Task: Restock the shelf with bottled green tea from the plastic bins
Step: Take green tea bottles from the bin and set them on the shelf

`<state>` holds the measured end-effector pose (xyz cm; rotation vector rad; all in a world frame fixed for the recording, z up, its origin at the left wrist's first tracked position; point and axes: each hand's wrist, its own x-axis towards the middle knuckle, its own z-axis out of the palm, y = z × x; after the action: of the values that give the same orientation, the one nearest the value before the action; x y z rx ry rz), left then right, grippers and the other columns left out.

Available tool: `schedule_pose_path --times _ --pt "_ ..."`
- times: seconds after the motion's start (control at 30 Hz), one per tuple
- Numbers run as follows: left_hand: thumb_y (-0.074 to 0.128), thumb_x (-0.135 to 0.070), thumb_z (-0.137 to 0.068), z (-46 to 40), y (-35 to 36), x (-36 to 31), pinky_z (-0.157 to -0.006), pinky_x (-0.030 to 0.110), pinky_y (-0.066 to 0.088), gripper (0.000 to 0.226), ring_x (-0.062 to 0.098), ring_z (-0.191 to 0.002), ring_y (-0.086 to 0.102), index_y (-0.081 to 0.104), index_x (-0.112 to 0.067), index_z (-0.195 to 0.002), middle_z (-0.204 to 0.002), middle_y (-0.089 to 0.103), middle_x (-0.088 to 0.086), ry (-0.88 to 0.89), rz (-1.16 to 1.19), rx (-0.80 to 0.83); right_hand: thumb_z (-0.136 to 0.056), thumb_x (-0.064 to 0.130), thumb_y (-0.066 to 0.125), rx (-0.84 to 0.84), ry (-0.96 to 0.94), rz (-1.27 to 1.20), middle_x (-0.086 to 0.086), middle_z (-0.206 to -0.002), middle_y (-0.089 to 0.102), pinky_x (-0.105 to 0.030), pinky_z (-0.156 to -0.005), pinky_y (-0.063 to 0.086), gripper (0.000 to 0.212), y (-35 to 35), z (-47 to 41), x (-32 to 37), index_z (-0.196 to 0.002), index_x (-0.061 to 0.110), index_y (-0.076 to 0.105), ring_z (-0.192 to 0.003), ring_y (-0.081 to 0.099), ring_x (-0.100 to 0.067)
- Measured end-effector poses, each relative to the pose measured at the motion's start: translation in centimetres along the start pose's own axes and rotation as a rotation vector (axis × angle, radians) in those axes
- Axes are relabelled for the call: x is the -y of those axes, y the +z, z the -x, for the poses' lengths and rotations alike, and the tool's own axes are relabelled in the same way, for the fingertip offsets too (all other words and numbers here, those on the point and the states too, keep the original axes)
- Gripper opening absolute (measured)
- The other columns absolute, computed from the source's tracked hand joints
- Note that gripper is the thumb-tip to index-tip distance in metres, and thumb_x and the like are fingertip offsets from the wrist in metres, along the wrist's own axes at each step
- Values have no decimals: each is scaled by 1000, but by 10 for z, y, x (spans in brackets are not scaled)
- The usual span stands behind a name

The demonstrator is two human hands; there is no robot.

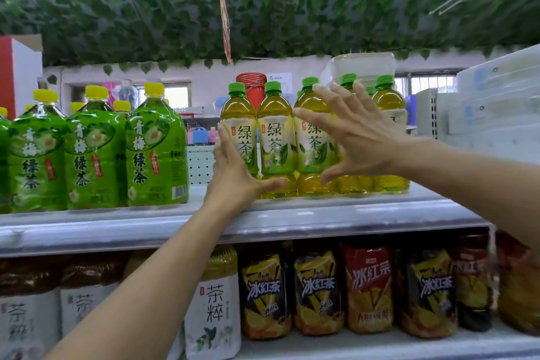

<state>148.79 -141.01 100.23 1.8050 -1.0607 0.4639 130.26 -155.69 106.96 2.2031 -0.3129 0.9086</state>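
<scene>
While the green tea bottles (276, 140) are standing grouped on the top shelf (321, 213), the left hand (233, 166) is pressing flat against the leftmost bottle and the right hand (350, 137) is hovering released, so squaring should proceed evenly, without tipping.

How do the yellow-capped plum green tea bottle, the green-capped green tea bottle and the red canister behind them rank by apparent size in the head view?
1. Yellow-capped plum green tea bottle, clearly largest.
2. Green-capped green tea bottle.
3. Red canister, smallest as seen; it stands farther back and is partly hidden, so its real size is unsure.
</scene>
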Motion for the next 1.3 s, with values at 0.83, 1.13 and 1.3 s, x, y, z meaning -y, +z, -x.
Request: schedule_pose_path --times 0.83,1.13,1.3 --pt "89 -54 -57 -2 2 -2 -119 52 23 159 28 -155 6 -40 -29 -146 -167 -17 8 -21 -49 10 -65 56 82 -168 164 -91 -18 -159 20 -48 -119 11 109 38 60 -7 -151 18 28 -145 21 -34" --pt "90 -52 -58 1 -1 -5 -120 52 19 158 26 -155 1 -40 -31 -146 -167 -16 7 -31 -30 21 -74 53 76 -63 219 -228 -11 -163 8 -52 -105 41 97 38 61 0 -152 17 31 -144 24 -37" --pt "89 -52 -59 1 -3 -6 -119 51 21 157 28 -154 9 -38 -28 -147 -168 -10 9 -77 8 38 -68 64 67 -200 447 -406 -16 -159 15 -48 -118 26 112 49 75 -12 -154 10 18 -145 23 -34"
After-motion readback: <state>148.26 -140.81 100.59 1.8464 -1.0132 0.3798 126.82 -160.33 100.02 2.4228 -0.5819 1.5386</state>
